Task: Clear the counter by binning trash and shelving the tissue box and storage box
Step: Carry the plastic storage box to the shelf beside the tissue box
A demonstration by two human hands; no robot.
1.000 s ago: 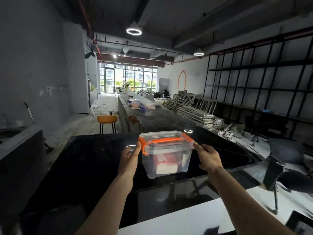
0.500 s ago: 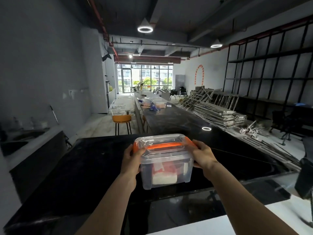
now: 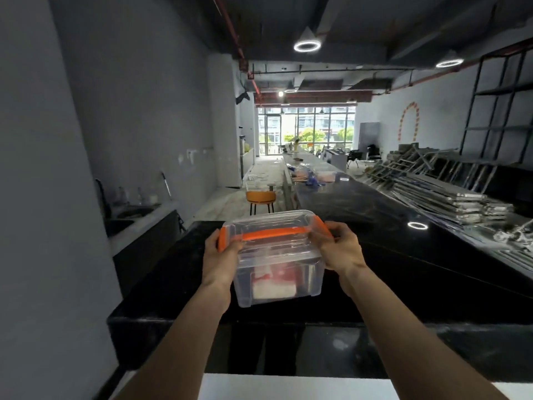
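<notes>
A clear plastic storage box (image 3: pixel 277 264) with an orange handle and orange side clips is held above the black counter (image 3: pixel 403 255). My left hand (image 3: pixel 220 259) grips its left end over the clip. My right hand (image 3: pixel 340 249) grips its right end. Inside the box lies something white and red. The box tilts slightly toward me and appears lifted off the counter top. No tissue box or bin shows in this view.
A grey wall (image 3: pixel 43 197) stands close on the left, with a sink counter (image 3: pixel 138 220) beyond it. An orange stool (image 3: pixel 261 199) sits in the aisle. Metal racks (image 3: pixel 450 194) are stacked on the right, below black shelving (image 3: pixel 501 111). A white surface (image 3: pixel 288 388) lies at the bottom.
Both hands closed on the box ends and raised it off the counter. My view turned left, so the grey wall now fills the left side.
</notes>
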